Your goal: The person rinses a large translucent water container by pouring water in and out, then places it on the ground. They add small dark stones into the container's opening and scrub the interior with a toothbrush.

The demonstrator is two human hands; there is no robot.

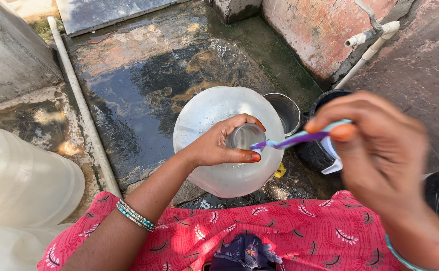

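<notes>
Left hand [219,148] grips the neck of the water jug [228,140]; right hand [380,150] pinches a toothbrush [292,140] just above that neck. A slack grip could drop the toothbrush inside, and leaning on the neck could tip the jug on the wet floor [144,85].

You see a translucent, smooth plastic jug [227,145], a glossy plastic toothbrush [299,137], a shiny metal pot [284,111], and rough, wet concrete floor [149,85].
</notes>
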